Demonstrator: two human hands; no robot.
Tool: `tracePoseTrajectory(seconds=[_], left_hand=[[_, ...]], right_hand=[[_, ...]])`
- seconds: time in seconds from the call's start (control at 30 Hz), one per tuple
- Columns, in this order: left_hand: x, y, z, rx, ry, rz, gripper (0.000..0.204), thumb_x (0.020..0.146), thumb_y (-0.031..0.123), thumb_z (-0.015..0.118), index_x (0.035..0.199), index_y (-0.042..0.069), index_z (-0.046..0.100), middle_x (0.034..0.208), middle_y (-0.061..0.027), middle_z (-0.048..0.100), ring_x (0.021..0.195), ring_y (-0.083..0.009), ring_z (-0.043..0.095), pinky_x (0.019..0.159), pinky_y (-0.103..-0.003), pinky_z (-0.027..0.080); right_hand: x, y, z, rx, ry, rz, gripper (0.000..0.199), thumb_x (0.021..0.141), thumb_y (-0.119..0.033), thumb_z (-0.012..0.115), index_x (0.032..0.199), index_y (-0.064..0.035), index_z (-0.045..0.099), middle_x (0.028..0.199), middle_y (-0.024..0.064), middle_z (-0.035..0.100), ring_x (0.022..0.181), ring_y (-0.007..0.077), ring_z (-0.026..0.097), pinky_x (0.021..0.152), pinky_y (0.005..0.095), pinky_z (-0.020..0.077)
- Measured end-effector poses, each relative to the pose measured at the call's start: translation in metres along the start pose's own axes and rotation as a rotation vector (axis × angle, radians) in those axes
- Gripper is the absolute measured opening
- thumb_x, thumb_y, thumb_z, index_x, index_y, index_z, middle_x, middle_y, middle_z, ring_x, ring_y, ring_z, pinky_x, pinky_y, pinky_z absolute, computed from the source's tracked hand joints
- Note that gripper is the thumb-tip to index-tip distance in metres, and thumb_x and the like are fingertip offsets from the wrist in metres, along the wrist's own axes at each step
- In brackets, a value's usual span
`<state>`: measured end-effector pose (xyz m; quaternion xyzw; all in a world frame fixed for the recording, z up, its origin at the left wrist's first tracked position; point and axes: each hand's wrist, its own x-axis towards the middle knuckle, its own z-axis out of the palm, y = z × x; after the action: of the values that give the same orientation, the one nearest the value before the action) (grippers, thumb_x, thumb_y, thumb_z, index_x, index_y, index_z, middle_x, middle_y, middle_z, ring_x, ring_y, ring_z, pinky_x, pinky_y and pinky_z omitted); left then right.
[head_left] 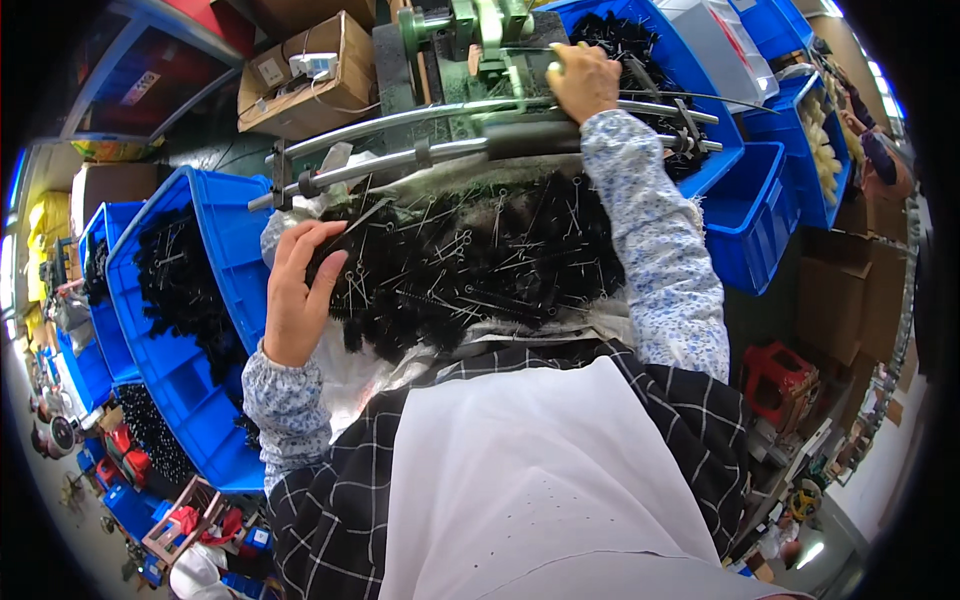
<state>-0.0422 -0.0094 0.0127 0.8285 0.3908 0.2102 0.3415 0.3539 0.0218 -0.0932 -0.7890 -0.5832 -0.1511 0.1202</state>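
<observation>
Black looped-wire brushes (480, 265) lie heaped before the green machine (490, 30), seemingly many left, finished ones indistinguishable, with the half-open left hand (302, 290) front-left of it, the curled right hand (588, 85) at its right, both holds unclear, and filled blue bins (235, 270) flanking it.

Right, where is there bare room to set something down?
Free: some of the big left bin, below its heap in view; also, seemingly, the small right bin beside the right sleeve. Crowded: the brush pile between left hand and right sleeve.
</observation>
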Motion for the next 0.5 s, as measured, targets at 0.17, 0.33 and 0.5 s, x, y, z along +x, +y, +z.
tracePoseTrajectory(seconds=[0.17,0.33,0.5], left_hand=[[0.014,0.012,0.017,-0.108,-0.025,0.050,0.031,0.082,0.000,0.056,0.113,0.004,0.057,0.105,-0.0137,0.054,0.095,-0.0278,0.054,0.084,-0.030,0.042],[0.028,0.023,0.035,-0.092,-0.061,0.183,0.031,0.083,-0.001,0.053,0.114,0.001,0.051,0.107,-0.0152,0.055,0.098,-0.0295,0.055,0.085,-0.031,0.043],[0.039,0.025,0.064,-0.261,0.018,0.076,0.026,0.081,-0.002,0.057,0.106,0.002,0.050,0.104,-0.0133,0.057,0.090,-0.0266,0.060,0.078,-0.030,0.047]], right_hand=[[0.019,0.044,0.004,0.009,-0.090,-0.027,0.019,0.079,-0.024,0.054,0.093,-0.0207,0.067,0.089,0.0078,0.066,0.085,0.0281,0.062,0.073,0.0435,0.0483],[0.034,0.050,-0.030,-0.035,-0.331,0.038,0.023,0.084,-0.023,0.050,0.099,-0.0263,0.067,0.092,0.0095,0.066,0.087,0.0219,0.064,0.073,0.0383,0.0511],[0.002,0.021,-0.077,-0.040,0.079,-0.141,0.013,0.081,-0.017,0.058,0.091,-0.0120,0.066,0.086,0.0068,0.064,0.073,0.0226,0.064,0.059,0.0344,0.0529]])
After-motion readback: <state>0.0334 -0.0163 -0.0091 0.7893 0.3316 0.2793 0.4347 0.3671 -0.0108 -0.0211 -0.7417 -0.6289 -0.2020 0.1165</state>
